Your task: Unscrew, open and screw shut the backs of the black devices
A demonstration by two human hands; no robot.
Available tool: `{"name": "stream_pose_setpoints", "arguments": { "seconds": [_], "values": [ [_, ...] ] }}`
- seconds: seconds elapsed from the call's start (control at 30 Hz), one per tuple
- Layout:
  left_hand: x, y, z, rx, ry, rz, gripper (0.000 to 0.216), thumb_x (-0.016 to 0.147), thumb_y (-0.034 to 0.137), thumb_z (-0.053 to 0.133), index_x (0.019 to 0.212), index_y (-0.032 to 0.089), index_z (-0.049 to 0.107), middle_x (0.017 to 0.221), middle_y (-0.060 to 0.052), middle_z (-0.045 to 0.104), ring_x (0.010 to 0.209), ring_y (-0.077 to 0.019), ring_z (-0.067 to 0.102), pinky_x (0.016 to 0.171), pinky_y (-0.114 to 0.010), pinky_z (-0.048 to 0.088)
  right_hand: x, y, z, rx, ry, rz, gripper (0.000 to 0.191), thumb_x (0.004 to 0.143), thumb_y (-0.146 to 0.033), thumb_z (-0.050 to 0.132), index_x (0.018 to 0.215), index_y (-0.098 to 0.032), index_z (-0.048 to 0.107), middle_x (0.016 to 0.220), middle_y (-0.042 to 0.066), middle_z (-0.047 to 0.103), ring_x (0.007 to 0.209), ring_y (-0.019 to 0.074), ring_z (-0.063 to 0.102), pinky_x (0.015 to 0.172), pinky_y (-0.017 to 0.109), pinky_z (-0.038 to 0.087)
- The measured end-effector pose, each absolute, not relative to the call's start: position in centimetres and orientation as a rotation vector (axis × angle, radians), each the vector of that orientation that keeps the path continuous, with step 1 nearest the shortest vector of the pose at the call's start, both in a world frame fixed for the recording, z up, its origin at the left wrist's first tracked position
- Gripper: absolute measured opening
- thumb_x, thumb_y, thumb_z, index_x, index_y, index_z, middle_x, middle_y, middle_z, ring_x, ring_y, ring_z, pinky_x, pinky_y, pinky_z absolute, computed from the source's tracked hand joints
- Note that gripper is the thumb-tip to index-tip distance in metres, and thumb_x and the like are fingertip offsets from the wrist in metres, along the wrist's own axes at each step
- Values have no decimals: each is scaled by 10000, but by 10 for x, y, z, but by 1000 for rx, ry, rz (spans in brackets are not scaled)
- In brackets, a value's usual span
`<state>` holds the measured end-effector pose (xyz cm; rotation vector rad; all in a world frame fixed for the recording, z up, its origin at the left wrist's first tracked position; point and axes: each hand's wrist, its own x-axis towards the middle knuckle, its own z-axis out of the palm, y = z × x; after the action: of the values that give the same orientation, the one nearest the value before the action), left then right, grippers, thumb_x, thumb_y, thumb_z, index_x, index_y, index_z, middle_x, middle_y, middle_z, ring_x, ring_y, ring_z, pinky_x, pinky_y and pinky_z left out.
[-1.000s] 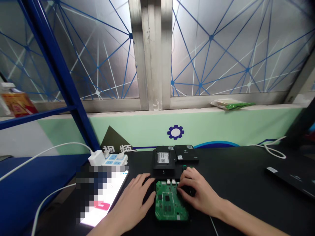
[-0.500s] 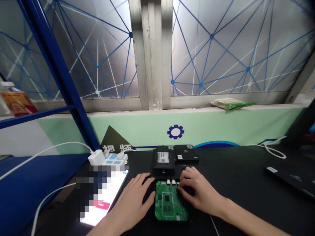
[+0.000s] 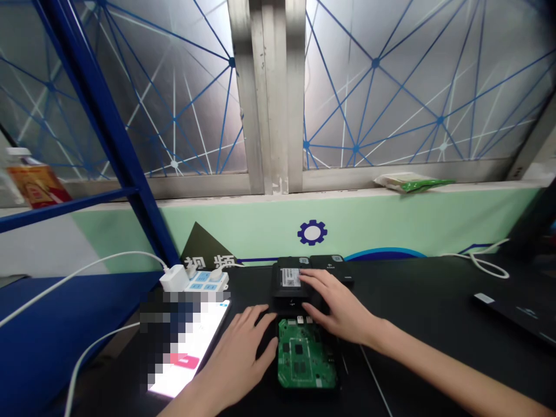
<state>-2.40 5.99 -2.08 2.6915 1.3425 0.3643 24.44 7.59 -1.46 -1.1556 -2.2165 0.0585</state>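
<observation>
A green circuit board (image 3: pixel 306 353) lies flat in a black tray-like casing on the dark table. My left hand (image 3: pixel 243 350) rests beside its left edge, fingers apart, with the fingertips at the casing's side. Behind the board stands a flat black box with a white label (image 3: pixel 290 278). My right hand (image 3: pixel 336 304) reaches over the right side of this box, its fingers stretched out and the fingertips by the label. Its thumb is apart, over the box's front right corner. Another black box (image 3: pixel 336 267) behind it is partly hidden by my right hand.
To the left a lit screen (image 3: pixel 191 359), partly blurred out, lies near a white power strip (image 3: pixel 208 284) with a white charger (image 3: pixel 174 279). A thin cable (image 3: pixel 376 379) runs right of the board. A long black device (image 3: pixel 512 318) lies at the far right.
My right hand has left the board's upper right edge, moved back to the labelled black box and opened its fingers. My left hand stays beside the board.
</observation>
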Motion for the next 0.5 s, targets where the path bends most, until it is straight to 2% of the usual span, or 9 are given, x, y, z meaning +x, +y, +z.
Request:
{"name": "stream_pose_setpoints", "arguments": {
  "seconds": [0.13,0.23,0.37,0.5],
  "values": [
    [-23,60,-20,2692,1346,346,413,1009,423,422,1377,270,532,1444,-91,514,1327,-332,473,1066,-584,398,236,105,-14,-1275,-2333,26,688,955,-506,477,1508,-112,365,1579,164,335,1452,325,298,1192,486,266],
    [-24,60,-20,2694,1342,335,421,1015,430,409,1388,271,522,1453,-87,507,1335,-323,465,1075,-574,391,233,121,-17,-1352,-2367,65,759,960,-597,408,1546,-127,301,1612,153,262,1487,325,215,1206,488,212],
    [-26,59,-20,2701,1347,326,430,1021,439,391,1395,270,518,1461,-92,499,1345,-328,453,1074,-574,391,230,130,-24,-1437,-2384,166,773,965,-644,344,1544,-132,314,1607,181,261,1479,348,230,1190,499,222],
    [-26,58,-20,2712,1327,364,416,1018,425,408,1377,260,537,1439,-95,518,1316,-326,481,1052,-553,421,228,129,-27,-1419,-2370,129,759,961,-635,386,1531,-136,340,1586,198,304,1466,359,259,1180,509,232]
  ]
}}
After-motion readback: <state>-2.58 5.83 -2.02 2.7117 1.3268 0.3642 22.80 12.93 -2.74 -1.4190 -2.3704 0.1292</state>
